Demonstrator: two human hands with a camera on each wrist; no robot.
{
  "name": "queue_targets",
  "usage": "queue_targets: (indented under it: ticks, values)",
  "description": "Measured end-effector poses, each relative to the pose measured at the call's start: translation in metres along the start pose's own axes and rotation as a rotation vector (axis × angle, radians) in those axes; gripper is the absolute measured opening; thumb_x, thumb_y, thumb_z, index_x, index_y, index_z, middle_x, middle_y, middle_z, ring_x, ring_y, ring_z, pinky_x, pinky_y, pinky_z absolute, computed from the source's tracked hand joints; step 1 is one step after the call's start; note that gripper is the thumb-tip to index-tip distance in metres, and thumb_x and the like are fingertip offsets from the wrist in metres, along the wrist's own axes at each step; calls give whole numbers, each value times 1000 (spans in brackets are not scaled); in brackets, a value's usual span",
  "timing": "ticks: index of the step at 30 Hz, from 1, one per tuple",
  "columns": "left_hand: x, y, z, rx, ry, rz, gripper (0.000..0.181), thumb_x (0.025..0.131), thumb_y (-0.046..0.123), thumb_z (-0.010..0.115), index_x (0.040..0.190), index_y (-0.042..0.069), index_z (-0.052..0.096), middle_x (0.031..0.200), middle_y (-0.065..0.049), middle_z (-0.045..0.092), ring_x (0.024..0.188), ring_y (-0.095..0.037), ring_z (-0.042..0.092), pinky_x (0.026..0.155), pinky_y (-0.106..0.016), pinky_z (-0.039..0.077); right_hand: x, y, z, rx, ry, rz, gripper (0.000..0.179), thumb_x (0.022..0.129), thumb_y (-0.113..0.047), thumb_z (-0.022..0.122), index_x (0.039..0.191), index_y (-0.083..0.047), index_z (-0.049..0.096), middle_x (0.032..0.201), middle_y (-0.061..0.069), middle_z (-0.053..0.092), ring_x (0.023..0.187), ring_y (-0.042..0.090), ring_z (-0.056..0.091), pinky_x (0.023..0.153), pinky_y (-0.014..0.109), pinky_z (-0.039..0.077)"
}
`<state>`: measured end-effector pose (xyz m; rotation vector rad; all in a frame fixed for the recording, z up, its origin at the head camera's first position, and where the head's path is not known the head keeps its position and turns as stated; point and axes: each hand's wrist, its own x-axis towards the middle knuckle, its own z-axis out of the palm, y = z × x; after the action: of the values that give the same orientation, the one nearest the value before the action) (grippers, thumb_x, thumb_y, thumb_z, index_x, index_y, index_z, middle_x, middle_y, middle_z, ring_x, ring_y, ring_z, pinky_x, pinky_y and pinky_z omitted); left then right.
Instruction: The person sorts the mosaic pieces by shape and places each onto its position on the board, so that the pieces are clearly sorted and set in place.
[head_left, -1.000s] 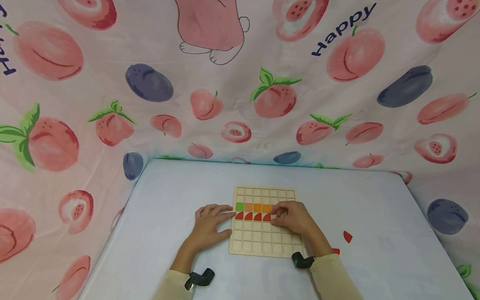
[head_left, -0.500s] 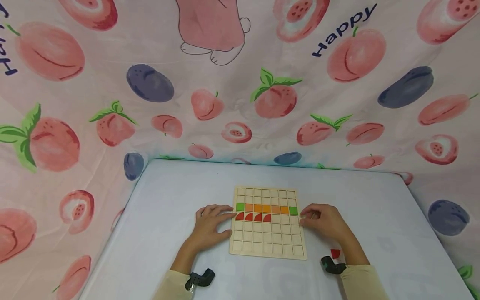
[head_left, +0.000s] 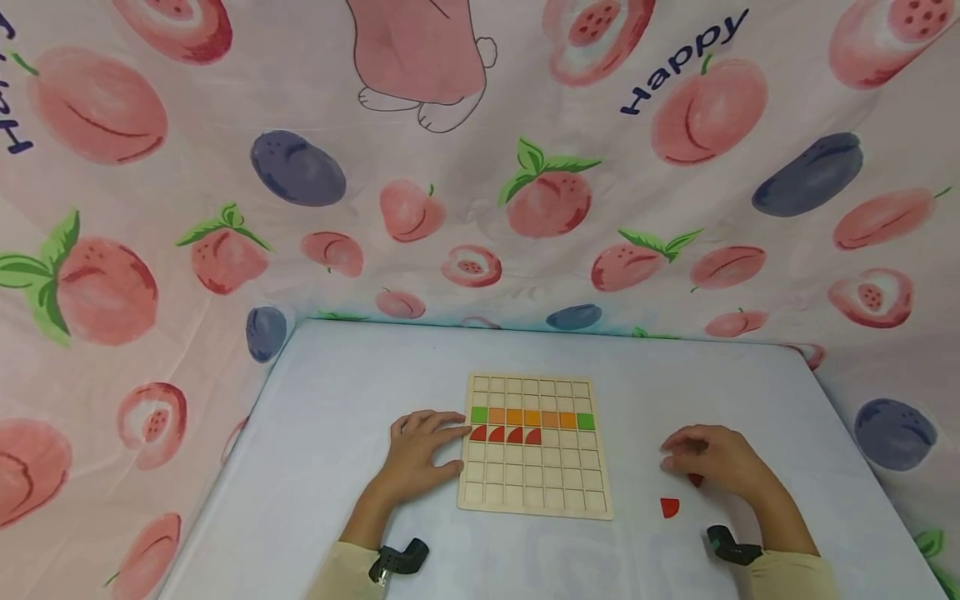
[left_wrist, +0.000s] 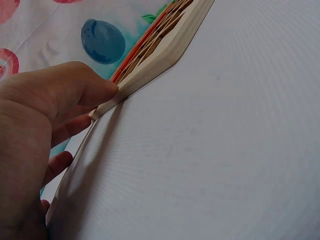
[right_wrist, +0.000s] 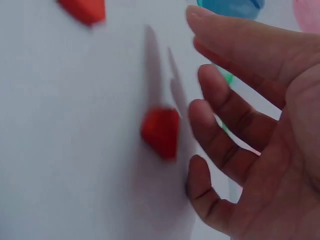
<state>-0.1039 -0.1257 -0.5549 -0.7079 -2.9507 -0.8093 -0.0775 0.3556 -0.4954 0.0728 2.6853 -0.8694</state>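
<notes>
A wooden grid board (head_left: pixel 534 492) lies on the white table, one row filled with green, orange and yellow-orange square tiles (head_left: pixel 532 417). Below that row, several red quarter-circle tiles (head_left: pixel 497 434) sit in the left cells. My left hand (head_left: pixel 423 450) touches the board's left edge with fingers spread; its thumb (left_wrist: pixel 102 90) rests at the rim in the left wrist view. Away to the right, my right hand (head_left: pixel 712 457) hovers over a loose red piece (right_wrist: pixel 162 132), fingers loosely bent and holding nothing. Another red quarter-circle piece (head_left: pixel 670 507) lies nearer the front.
Black wrist cameras are strapped on the left wrist (head_left: pixel 405 557) and the right wrist (head_left: pixel 731 546). A fruit-printed cloth (head_left: pixel 465 167) hangs behind and at both sides of the white table (head_left: pixel 337 367).
My right hand has moved from the board rightward to the loose red pieces. The row's right-hand tiles, hidden behind it at first, now show. My left hand has stayed at the board's edge.
</notes>
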Motion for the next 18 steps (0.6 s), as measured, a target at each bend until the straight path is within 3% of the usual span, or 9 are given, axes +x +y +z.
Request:
queue_targets:
  ticks: [8, 18]
  values:
    - [-1, 3, -2, -11, -3, -6, 50, 87, 39, 72, 136, 35, 67, 146, 12, 57, 137, -21, 42, 112, -58, 19, -7, 21, -18, -90, -46, -18, 30, 82, -37, 84, 105, -19, 77, 98, -1, 69, 96, 20, 57, 79, 34, 48]
    - [-1, 3, -3, -6, -3, -11, 50, 86, 39, 72, 136, 35, 66, 145, 12, 58, 136, -21, 42, 112, -58, 20, -6, 28, -19, -90, -60, -18, 32, 77, -29, 89, 104, -17, 76, 92, 0, 65, 89, 19, 52, 71, 30, 43]
